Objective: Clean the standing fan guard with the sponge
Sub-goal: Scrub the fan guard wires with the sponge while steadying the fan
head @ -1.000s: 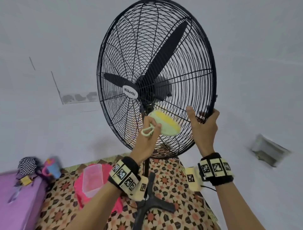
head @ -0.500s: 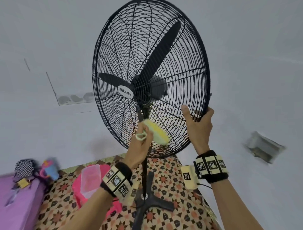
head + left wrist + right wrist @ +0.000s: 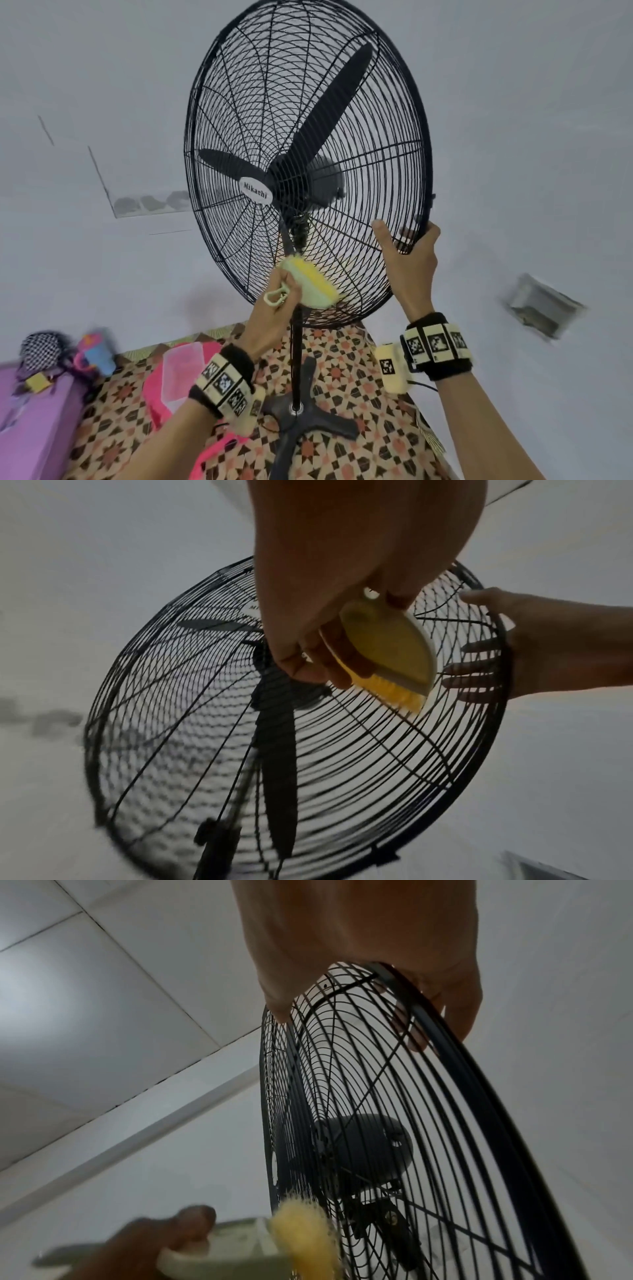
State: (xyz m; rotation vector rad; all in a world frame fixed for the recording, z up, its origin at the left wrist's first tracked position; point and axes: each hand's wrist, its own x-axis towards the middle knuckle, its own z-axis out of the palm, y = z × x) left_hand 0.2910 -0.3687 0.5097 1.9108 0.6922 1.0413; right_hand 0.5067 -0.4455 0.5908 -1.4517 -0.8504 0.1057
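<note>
The black wire fan guard [image 3: 376, 164] fills the middle of the head view, with black blades behind it. My left hand [image 3: 284, 294] grips a pale green sponge [image 3: 313, 281] with a yellow scrubbing face and a loop handle. The yellow face presses against the guard's lower wires, below the hub. My right hand [image 3: 411, 260] grips the guard's rim at the lower right, thumb in front, fingers behind the wires. The left wrist view shows the sponge [image 3: 387, 647] on the guard [image 3: 342, 764] and my right hand [image 3: 548, 653]. In the right wrist view my right hand [image 3: 359, 947] wraps the rim [image 3: 479, 1096].
The fan's pole [image 3: 296, 359] rises from a black cross base [image 3: 301, 421] on a patterned mat [image 3: 342, 377]. A pink bag with a clear box [image 3: 181, 370] lies to the left, beside a purple surface [image 3: 30, 428]. A wall vent [image 3: 541, 308] sits low on the right.
My left hand has slid the sponge down the guard, from near the hub toward the lower rim. My right hand has kept its hold on the rim.
</note>
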